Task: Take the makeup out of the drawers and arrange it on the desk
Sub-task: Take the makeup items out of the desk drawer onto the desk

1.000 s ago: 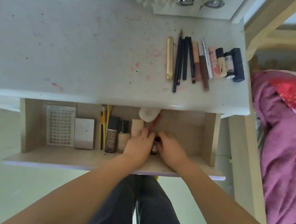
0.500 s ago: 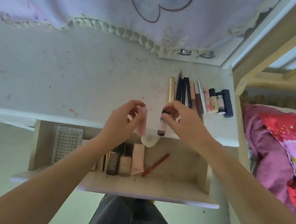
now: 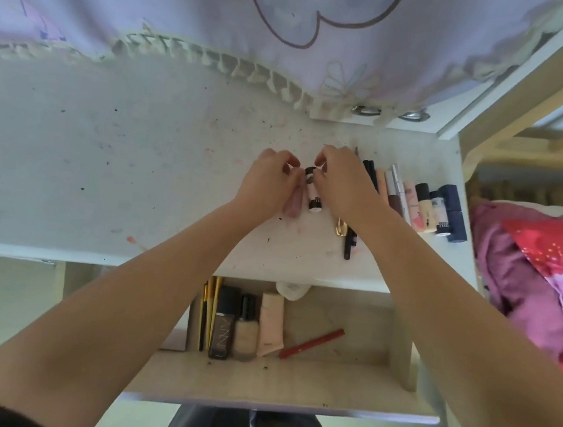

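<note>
A pale, scuffed worktop (image 3: 106,162) fills the upper half of the view, flecked with dark specks and pinkish smears. Behind it hangs a lilac curtain (image 3: 189,15) with a frilled hem. At the right edge stands a pale wooden frame (image 3: 524,109) and beyond it a bed (image 3: 524,288) with purple and red bedding.

Both hands are out over the worktop, close together. The left hand (image 3: 269,184) pinches a pink tube (image 3: 293,206) that lies on the surface; the right hand (image 3: 344,185) grips the dark top of a small pink bottle (image 3: 313,195) lying just beside that tube. To the right runs a row of makeup (image 3: 425,206) — pencils, tubes and dark-capped sticks laid side by side, partly hidden by the right wrist.

Below the worktop the drawer (image 3: 291,383) stands open. It holds brushes (image 3: 209,309), a dark box (image 3: 223,324), a foundation bottle (image 3: 245,330), a peach tube (image 3: 271,326) and a red pencil (image 3: 312,343) lying slantwise — all apart from the hands.
</note>
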`<action>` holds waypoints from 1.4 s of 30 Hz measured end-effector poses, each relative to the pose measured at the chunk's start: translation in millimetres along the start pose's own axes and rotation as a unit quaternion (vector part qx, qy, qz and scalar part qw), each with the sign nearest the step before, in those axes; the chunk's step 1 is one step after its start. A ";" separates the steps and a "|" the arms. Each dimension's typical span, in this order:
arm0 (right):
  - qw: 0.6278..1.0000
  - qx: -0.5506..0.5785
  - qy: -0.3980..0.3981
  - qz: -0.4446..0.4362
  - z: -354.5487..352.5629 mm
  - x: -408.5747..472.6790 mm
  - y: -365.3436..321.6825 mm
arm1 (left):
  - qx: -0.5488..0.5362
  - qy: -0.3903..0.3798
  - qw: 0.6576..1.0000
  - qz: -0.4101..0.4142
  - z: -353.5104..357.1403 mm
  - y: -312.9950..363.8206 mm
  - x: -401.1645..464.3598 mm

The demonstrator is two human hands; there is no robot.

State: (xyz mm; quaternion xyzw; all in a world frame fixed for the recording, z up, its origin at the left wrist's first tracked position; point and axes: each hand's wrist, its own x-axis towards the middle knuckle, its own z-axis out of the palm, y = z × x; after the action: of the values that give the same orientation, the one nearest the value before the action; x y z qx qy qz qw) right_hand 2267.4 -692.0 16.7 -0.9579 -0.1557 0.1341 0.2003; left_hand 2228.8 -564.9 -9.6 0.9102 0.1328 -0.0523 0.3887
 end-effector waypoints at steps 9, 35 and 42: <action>0.982 0.117 -0.147 -0.020 12.0 -150.6 34.9 | -0.026 0.000 0.996 0.083 10.1 -21.7 -120.5; 0.960 0.026 -0.276 -0.046 75.0 -205.1 102.4 | 0.192 -0.185 0.940 0.210 94.1 -52.1 -177.6; 0.960 0.240 -0.143 -0.032 -56.2 -135.5 58.0 | -0.020 -0.012 0.989 0.149 3.2 -0.4 -154.4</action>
State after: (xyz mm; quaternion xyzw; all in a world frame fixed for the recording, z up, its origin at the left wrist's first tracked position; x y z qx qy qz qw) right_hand 2175.4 -809.4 68.0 -0.8472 -0.1763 0.2968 0.4038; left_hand 2080.7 -598.0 18.6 0.9112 -0.0081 -0.0023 0.4119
